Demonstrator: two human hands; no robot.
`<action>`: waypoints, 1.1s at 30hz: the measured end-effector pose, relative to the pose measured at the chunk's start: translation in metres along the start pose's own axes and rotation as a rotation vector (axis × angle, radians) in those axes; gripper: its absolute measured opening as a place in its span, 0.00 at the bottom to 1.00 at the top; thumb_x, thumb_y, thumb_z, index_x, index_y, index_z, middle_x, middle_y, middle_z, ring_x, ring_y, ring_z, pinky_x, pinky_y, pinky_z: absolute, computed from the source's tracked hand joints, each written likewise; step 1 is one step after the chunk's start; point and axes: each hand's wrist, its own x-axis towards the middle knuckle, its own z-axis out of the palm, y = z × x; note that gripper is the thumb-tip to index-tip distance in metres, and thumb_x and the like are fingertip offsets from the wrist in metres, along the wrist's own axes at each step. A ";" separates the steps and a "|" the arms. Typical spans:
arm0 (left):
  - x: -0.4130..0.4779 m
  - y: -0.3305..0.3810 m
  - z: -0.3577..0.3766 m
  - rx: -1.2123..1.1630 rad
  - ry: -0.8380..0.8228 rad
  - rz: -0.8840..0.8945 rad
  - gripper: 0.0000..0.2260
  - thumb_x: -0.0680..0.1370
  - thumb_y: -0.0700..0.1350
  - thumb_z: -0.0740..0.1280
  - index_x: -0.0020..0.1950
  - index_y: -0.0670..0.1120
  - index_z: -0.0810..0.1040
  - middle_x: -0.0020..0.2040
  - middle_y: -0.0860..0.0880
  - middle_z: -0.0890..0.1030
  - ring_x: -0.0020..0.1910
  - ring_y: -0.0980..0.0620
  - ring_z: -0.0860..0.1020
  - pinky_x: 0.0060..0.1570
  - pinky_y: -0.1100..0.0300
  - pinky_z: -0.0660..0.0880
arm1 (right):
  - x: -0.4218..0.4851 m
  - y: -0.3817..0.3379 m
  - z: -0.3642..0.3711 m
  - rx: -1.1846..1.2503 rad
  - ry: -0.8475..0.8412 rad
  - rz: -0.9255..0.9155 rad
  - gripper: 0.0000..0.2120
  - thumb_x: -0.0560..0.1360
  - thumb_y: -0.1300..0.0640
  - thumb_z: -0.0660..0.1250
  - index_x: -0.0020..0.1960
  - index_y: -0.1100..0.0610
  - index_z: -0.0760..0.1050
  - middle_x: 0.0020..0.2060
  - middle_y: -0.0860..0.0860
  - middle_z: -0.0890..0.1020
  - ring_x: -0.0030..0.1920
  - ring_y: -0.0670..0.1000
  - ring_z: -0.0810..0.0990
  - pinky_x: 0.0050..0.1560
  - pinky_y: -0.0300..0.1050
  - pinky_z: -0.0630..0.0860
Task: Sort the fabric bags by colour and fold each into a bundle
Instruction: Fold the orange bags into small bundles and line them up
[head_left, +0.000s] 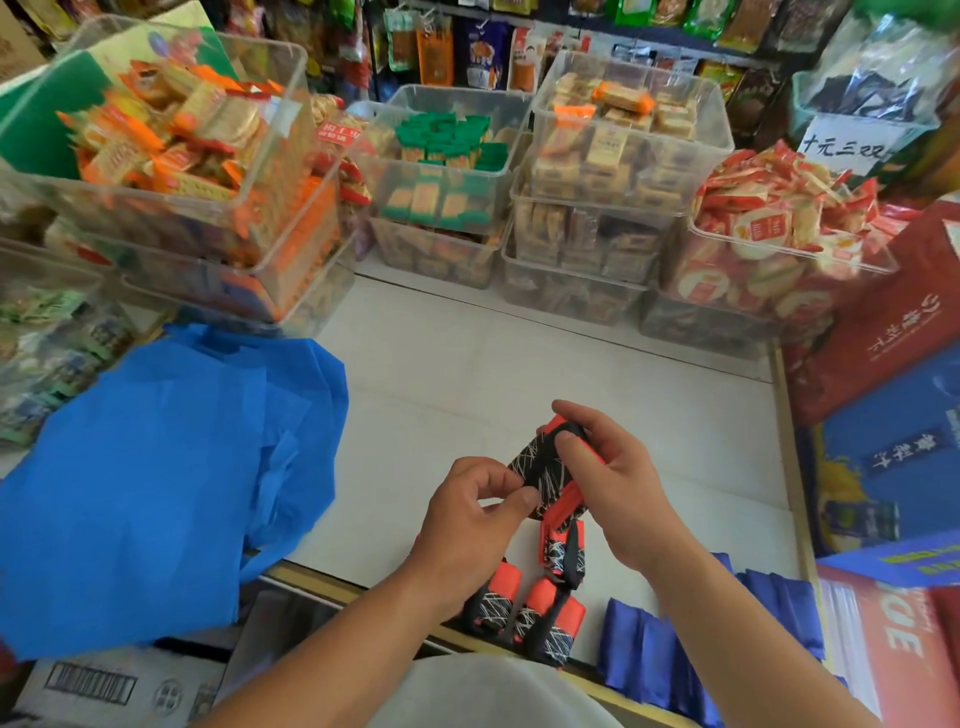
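Hands (467, 519) (613, 483) pinching red-blk bag (543, 467), blue bags (156, 467) L

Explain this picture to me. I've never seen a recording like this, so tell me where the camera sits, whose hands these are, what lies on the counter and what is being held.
There is no machine here. A person wears one camera on the head, looking forward and down, so the two arms coming in from the bottom are their own. The left hand pinches and the right hand grips a small red-and-black bag, folded narrow and held above the white counter. Near the counter's front edge lie more red-and-black bundles and, to their right, folded dark blue bags. A loose heap of bright blue bags lies at the left. Clear tubs of packaged snacks stand along the back.
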 end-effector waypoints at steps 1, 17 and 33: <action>0.000 -0.002 -0.001 0.000 0.000 0.014 0.02 0.79 0.44 0.74 0.46 0.49 0.82 0.55 0.54 0.79 0.53 0.63 0.79 0.47 0.73 0.74 | 0.000 -0.002 -0.002 -0.006 -0.009 0.003 0.16 0.82 0.62 0.64 0.63 0.46 0.80 0.51 0.50 0.87 0.50 0.54 0.85 0.53 0.55 0.82; 0.001 -0.018 0.010 0.316 -0.115 0.133 0.14 0.76 0.56 0.73 0.61 0.60 0.80 0.54 0.62 0.81 0.55 0.62 0.79 0.58 0.61 0.77 | 0.000 0.011 -0.001 0.145 -0.086 0.409 0.14 0.84 0.47 0.61 0.55 0.56 0.79 0.44 0.52 0.85 0.42 0.49 0.84 0.48 0.53 0.82; 0.054 -0.080 0.004 0.258 -0.088 -0.285 0.14 0.85 0.50 0.63 0.69 0.50 0.78 0.62 0.55 0.80 0.62 0.55 0.77 0.63 0.60 0.73 | 0.039 0.106 0.000 -0.103 -0.017 0.410 0.19 0.73 0.66 0.77 0.62 0.57 0.77 0.47 0.56 0.85 0.41 0.53 0.85 0.37 0.44 0.81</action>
